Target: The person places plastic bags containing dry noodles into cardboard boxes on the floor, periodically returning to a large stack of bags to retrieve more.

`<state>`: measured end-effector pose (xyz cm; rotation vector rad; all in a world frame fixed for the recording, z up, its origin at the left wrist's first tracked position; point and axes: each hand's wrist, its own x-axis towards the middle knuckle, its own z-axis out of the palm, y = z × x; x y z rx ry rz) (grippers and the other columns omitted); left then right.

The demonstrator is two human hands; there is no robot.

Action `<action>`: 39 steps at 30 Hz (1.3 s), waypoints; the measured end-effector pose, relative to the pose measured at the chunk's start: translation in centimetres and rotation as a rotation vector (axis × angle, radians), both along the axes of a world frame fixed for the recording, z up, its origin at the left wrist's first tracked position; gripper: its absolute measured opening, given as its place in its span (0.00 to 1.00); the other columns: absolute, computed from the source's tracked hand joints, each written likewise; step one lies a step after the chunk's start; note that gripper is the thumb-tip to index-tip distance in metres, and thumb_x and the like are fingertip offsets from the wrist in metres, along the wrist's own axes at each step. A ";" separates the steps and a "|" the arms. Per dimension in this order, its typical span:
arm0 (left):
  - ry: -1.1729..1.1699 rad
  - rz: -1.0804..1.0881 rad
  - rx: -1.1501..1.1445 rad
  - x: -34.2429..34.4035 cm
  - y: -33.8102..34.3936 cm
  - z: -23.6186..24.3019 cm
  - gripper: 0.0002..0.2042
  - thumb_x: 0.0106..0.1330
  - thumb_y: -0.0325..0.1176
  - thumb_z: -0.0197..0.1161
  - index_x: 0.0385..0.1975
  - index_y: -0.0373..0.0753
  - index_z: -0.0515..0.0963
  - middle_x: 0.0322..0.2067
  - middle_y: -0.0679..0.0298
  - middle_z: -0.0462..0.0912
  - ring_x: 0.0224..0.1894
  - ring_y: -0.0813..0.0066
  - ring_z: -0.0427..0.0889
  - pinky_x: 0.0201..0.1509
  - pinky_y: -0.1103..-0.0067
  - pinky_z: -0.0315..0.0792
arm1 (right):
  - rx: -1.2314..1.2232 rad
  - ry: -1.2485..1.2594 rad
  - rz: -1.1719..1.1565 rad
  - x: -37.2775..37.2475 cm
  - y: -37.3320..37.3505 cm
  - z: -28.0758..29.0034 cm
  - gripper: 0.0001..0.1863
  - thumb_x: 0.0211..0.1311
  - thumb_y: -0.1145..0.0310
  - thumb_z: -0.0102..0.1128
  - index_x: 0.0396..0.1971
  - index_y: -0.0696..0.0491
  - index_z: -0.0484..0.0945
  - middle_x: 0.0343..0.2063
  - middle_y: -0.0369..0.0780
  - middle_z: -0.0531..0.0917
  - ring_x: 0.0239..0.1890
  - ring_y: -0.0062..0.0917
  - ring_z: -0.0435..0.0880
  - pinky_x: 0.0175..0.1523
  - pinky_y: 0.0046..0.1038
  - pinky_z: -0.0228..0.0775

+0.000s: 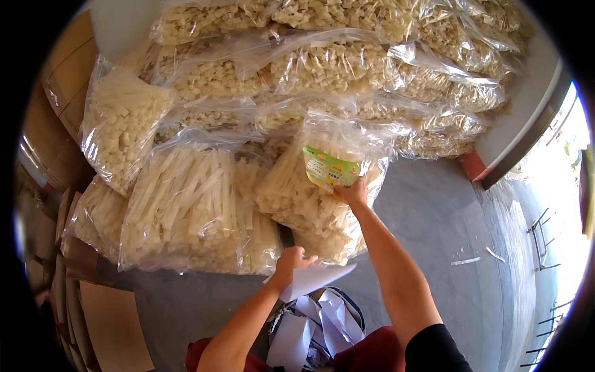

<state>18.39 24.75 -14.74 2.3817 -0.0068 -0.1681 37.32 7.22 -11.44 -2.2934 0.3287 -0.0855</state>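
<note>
A green and yellow label (pixel 328 168) lies against the front of a clear plastic bag of pale, flat dried strips (pixel 291 192). My right hand (pixel 352 193) is at the label's lower right edge, fingers closed there, with the arm reaching forward. Lower and to the left, my left hand (pixel 294 261) grips a white paper sheet (pixel 317 279) that sticks out to the right. Beneath it, between my knees, an open dark-rimmed container (pixel 361 315) holds several loose white sheets (pixel 334 322). The fingertips of both hands are partly hidden.
More clear bags of strips (pixel 341 65) are piled against the wall; another full bag (pixel 180 211) sits front left. Cardboard (pixel 114 322) stands at the left. White scraps (pixel 466 261) lie on the grey floor (pixel 421 217), and a bright doorway with a metal rack (pixel 541 239) is right.
</note>
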 end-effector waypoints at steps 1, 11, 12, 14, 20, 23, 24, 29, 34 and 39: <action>-0.085 -0.056 -0.044 -0.8 -0.1 0.8 0.21 0.49 0.47 0.62 0.23 0.29 0.75 0.24 0.47 0.77 0.29 0.50 0.76 0.33 0.68 0.69 | 0.039 -0.017 -0.004 0.1 -0.8 0.1 0.42 0.22 0.57 0.72 0.42 0.64 0.66 0.39 0.50 0.74 0.43 0.36 0.75 0.46 0.30 0.69; 0.110 0.166 -0.270 -11.8 7.0 9.2 0.12 0.53 0.36 0.63 0.30 0.33 0.78 0.15 0.61 0.75 0.19 0.79 0.73 0.23 0.81 0.66 | -0.258 -0.455 0.080 1.4 5.2 3.5 0.33 0.49 0.66 0.56 0.56 0.58 0.57 0.58 0.53 0.52 0.63 0.45 0.43 0.64 0.43 0.35; 0.137 0.261 -0.290 -12.1 7.6 8.7 0.11 0.53 0.35 0.63 0.30 0.33 0.78 0.14 0.63 0.74 0.18 0.83 0.71 0.22 0.83 0.65 | -0.302 -0.394 0.115 2.2 6.9 3.4 0.32 0.50 0.63 0.55 0.56 0.57 0.58 0.59 0.52 0.51 0.64 0.45 0.41 0.64 0.44 0.34; 0.171 0.345 -0.338 -12.6 7.6 10.4 0.11 0.53 0.33 0.63 0.31 0.33 0.78 0.12 0.66 0.71 0.17 0.87 0.64 0.20 0.85 0.61 | -0.390 -0.361 0.226 3.4 8.7 2.4 0.31 0.53 0.58 0.50 0.57 0.54 0.58 0.60 0.50 0.50 0.64 0.45 0.39 0.64 0.46 0.31; 0.153 0.350 -0.310 -14.7 9.5 11.0 0.11 0.52 0.32 0.63 0.32 0.33 0.78 0.11 0.66 0.70 0.16 0.87 0.64 0.20 0.85 0.60 | -0.470 -0.099 0.858 4.4 10.7 -2.2 0.28 0.57 0.49 0.40 0.57 0.42 0.60 0.60 0.45 0.54 0.64 0.45 0.42 0.63 0.51 0.29; 0.165 0.356 -0.285 -15.3 9.4 12.3 0.11 0.51 0.31 0.63 0.32 0.33 0.78 0.12 0.67 0.70 0.17 0.87 0.64 0.21 0.85 0.61 | -0.452 -0.026 0.910 5.8 9.9 -1.0 0.27 0.58 0.49 0.39 0.58 0.41 0.58 0.61 0.44 0.52 0.64 0.44 0.43 0.63 0.50 0.31; 0.156 0.359 -0.295 -15.6 9.5 12.5 0.11 0.51 0.31 0.63 0.32 0.34 0.78 0.12 0.67 0.70 0.17 0.87 0.64 0.22 0.85 0.61 | -0.405 -0.031 0.902 6.8 8.9 -0.5 0.28 0.59 0.49 0.37 0.59 0.41 0.56 0.62 0.43 0.49 0.65 0.43 0.42 0.64 0.49 0.31; 0.165 0.445 -0.411 -16.4 10.0 12.4 0.10 0.52 0.30 0.62 0.33 0.34 0.78 0.13 0.69 0.71 0.18 0.88 0.65 0.22 0.87 0.60 | -0.510 -0.169 0.362 4.3 -0.7 -2.4 0.30 0.58 0.52 0.41 0.59 0.47 0.55 0.62 0.46 0.49 0.65 0.42 0.42 0.64 0.47 0.30; 0.195 0.422 -0.374 -15.5 10.4 12.3 0.10 0.52 0.30 0.62 0.33 0.35 0.78 0.13 0.69 0.69 0.18 0.88 0.64 0.21 0.88 0.59 | -0.337 -0.227 0.146 4.6 -5.2 -6.0 0.38 0.55 0.53 0.49 0.61 0.55 0.47 0.61 0.51 0.49 0.65 0.43 0.40 0.65 0.44 0.31; 0.170 0.441 -0.315 -16.1 10.9 12.3 0.09 0.52 0.29 0.62 0.33 0.34 0.78 0.12 0.69 0.69 0.18 0.89 0.64 0.21 0.88 0.59 | -0.159 -0.054 -0.316 7.3 -7.5 -7.0 0.50 0.48 0.53 0.60 0.61 0.60 0.38 0.60 0.51 0.52 0.63 0.41 0.47 0.64 0.38 0.42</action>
